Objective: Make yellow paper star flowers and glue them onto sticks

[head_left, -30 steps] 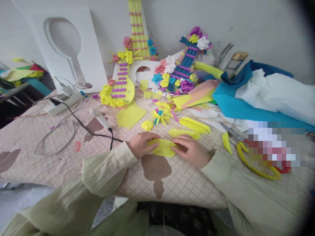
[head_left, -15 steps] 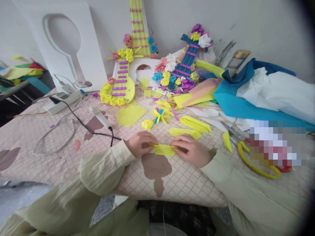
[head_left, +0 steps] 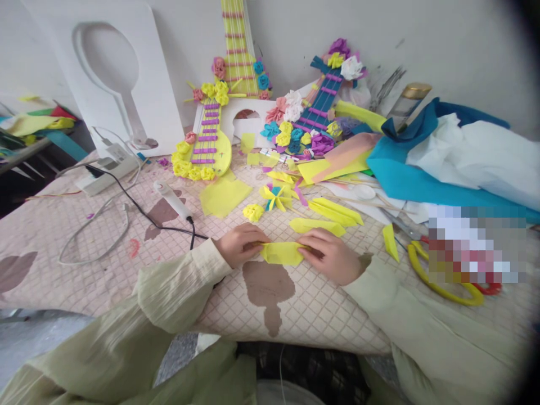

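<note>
A small piece of yellow crepe paper [head_left: 282, 253] is stretched between my two hands, just above the table's near edge. My left hand [head_left: 241, 245] pinches its left end, and my right hand [head_left: 329, 255] pinches the right end. Just beyond them lie folded yellow paper strips [head_left: 335, 212], a yellow paper flower [head_left: 253, 212] and a yellow-and-blue paper bow shape [head_left: 275, 198]. Flat yellow sheets [head_left: 225, 197] rest farther left.
A glue gun [head_left: 172, 201] with a black cord lies left, near a power strip [head_left: 110, 167]. Flower-covered model guitars [head_left: 211, 138] lean at the back beside a white cut-out board [head_left: 162, 73]. Yellow-handled scissors [head_left: 442, 287] and blue cloth-like paper [head_left: 405, 169] are at right.
The yellow paper now shows flatter and wider between my hands. My right hand's fingertips have shifted slightly right along its edge; the left has barely moved.
</note>
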The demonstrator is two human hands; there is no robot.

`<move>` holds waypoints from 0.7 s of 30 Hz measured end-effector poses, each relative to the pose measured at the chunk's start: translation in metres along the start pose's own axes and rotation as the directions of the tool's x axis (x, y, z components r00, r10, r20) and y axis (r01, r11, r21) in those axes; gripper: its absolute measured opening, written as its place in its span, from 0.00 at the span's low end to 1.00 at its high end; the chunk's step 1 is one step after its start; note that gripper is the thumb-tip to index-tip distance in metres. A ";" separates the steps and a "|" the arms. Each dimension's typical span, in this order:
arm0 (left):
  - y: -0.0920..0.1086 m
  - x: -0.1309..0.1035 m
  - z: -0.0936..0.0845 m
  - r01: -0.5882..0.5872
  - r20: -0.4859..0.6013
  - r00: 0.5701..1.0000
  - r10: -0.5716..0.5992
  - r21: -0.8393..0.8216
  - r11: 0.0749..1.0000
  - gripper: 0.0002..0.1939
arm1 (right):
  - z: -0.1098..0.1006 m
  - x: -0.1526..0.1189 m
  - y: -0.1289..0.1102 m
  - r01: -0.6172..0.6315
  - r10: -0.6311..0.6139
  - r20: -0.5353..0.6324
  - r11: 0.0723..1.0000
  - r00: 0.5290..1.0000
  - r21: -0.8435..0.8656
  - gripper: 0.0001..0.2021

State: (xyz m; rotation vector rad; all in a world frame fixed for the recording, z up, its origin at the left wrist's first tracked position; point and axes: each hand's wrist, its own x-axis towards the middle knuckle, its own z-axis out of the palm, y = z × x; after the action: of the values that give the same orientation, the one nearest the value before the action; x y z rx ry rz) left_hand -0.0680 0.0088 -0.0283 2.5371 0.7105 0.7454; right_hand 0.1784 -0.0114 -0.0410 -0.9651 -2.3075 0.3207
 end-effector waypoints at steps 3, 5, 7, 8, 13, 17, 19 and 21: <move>0.001 0.001 0.002 0.018 -0.007 1.000 -0.018 0.031 0.999 0.09 | -0.001 -0.001 0.002 -0.001 0.001 -0.025 1.000 1.000 0.007 0.06; 0.002 0.001 0.003 0.033 -0.014 0.999 -0.032 0.050 0.998 0.09 | -0.002 -0.001 0.002 0.000 0.001 -0.031 1.000 1.000 0.013 0.06; 0.003 0.002 0.004 0.046 -0.021 0.999 -0.045 0.055 0.997 0.08 | -0.003 -0.001 0.002 0.001 -0.001 -0.023 1.000 1.000 0.023 0.06; 0.004 0.002 0.005 0.051 -0.024 0.998 -0.049 0.053 0.997 0.07 | -0.003 -0.001 0.002 0.004 -0.004 -0.017 1.000 1.000 0.028 0.06; 0.003 0.001 0.007 0.049 -0.038 0.998 -0.047 0.047 0.998 0.07 | -0.003 0.000 0.003 0.025 -0.025 -0.002 0.999 1.000 0.034 0.06; 0.001 -0.003 0.007 0.012 -0.023 1.000 -0.012 0.039 0.999 0.10 | -0.005 -0.001 0.002 0.054 -0.056 0.038 0.998 0.998 0.040 0.06; 0.001 -0.005 0.007 0.005 -0.009 1.000 -0.004 0.042 0.999 0.12 | -0.006 -0.002 0.001 0.053 -0.055 0.058 0.998 0.997 0.040 0.05; 0.001 -0.005 0.007 -0.004 0.007 1.000 0.004 0.040 0.999 0.14 | -0.008 -0.002 0.000 0.047 -0.050 0.068 0.998 0.996 0.036 0.06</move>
State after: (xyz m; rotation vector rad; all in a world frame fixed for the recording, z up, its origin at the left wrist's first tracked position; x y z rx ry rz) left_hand -0.0674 0.0032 -0.0355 2.5768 0.7255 0.7308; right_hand 0.1844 -0.0131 -0.0360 -0.8925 -2.3759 0.3777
